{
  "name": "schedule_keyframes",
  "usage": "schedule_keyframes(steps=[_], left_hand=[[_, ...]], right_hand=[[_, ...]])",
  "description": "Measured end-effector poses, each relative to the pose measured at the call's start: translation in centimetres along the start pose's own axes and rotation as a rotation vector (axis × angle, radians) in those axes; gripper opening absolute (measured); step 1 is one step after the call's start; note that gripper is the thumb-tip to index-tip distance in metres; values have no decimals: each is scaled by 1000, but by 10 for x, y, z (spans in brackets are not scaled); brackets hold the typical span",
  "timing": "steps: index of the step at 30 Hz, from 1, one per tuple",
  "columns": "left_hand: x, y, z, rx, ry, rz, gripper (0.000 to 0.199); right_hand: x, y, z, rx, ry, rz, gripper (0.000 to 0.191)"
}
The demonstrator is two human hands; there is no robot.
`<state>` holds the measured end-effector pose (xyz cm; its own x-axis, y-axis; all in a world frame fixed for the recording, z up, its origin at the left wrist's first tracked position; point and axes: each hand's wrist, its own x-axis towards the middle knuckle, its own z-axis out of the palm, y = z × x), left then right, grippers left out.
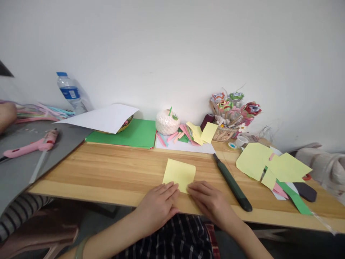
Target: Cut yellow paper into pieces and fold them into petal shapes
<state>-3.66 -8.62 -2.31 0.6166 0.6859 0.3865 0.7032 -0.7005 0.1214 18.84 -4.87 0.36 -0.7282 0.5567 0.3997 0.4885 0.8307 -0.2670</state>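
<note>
A pale yellow sheet of paper lies near the table's front edge, its top right corner slightly curled up. My left hand rests on its lower left part, fingers stretched out flat and the thumb apart. At the lower right edge of the sheet, my right hand touches the paper with extended fingers lying side by side; its thumb is hidden. Neither hand grips the sheet. A dark green utility knife lies to the right of my right hand, its handle end toward me.
Green paper and a white wrapped ball-shaped thing stand behind. Yellow cut pieces lie right, below a basket of paper flowers. At left are a pink glue gun, a water bottle and another person's hand.
</note>
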Motion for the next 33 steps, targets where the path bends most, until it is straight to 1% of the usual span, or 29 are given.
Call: schedule_keyframes(steps=[5,7,11,14,21,24,30,33], left_hand=[[0,-3,-1,-3,28,19,40],[-1,-3,-1,-2,41,18,41],[-3,-3,-1,-8,52,-10,45],[-4,-3,-1,-13,61,-23,45],[-3,-2,-2,15,77,-10,44],[-3,-2,-3,19,85,-10,44],[-1,1,-4,51,51,-18,43],[0,2,-3,71,14,-25,43]], right_hand=[[0,-3,3,-77,75,-5,22],[2,-6,5,-110,85,-2,22],[3,-14,6,-210,48,-10,23],[3,-18,6,-269,53,-27,25],[4,-19,6,-307,36,-50,26],[4,-19,6,-327,47,-54,25],[6,-23,6,-351,34,-59,24],[6,-23,4,-345,-4,-48,24]])
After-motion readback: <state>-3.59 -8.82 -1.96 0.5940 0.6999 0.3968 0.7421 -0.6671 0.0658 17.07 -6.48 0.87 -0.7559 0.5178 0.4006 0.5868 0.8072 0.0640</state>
